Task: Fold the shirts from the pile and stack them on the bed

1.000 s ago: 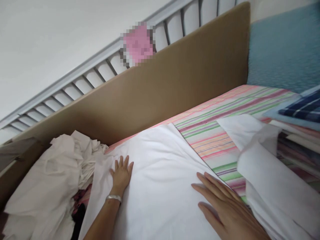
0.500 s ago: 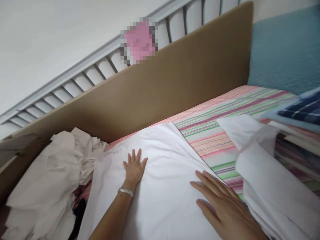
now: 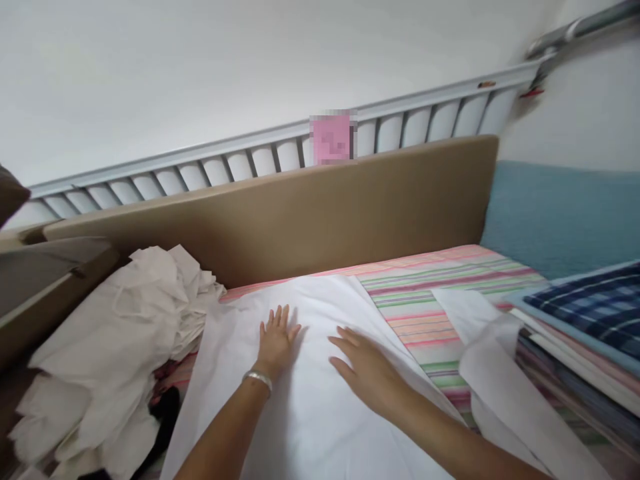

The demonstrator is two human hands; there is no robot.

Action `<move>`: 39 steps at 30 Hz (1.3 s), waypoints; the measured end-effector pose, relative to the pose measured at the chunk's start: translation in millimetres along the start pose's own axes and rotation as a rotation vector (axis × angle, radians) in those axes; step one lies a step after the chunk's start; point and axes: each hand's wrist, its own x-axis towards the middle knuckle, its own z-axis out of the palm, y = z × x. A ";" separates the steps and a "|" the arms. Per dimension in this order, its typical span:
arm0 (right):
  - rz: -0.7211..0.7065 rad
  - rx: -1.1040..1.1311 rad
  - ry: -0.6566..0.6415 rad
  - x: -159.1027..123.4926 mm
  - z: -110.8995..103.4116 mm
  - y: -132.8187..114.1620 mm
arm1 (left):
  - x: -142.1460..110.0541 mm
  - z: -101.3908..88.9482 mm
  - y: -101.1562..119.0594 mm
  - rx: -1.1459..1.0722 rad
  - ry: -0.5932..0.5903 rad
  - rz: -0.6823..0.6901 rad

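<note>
A white cloth (image 3: 325, 427) lies spread out over the striped sheet in front of me, with soft wrinkles near its middle. Flat on its left half rests my left hand (image 3: 276, 341), fingers spread, a silver bracelet on the wrist. My right hand (image 3: 365, 367) is at the middle of the cloth, palm down, fingers stretched out and pointing towards the left hand. Neither hand grips anything. To the right, a loose white sleeve-like piece (image 3: 495, 367) lies twisted on the sheet; whether it joins the spread cloth is hidden.
At the left is a heap of crumpled white fabric (image 3: 115, 333), with a dark item (image 3: 163, 420) beside it. A stack of folded clothes, a blue plaid one (image 3: 595, 303) on top, stands right. A brown board (image 3: 350, 213) backs the striped sheet (image 3: 425, 320); a radiator (image 3: 200, 175) runs behind.
My left hand has slid right across the cloth. My right hand has moved inward and farther up from the cloth's right edge. The view has tilted up and levelled.
</note>
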 end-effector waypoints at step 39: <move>0.285 -0.385 0.030 -46.0 -15.1 58.4 | -174.7 -45.6 -100.3 0.285 0.104 -0.074</move>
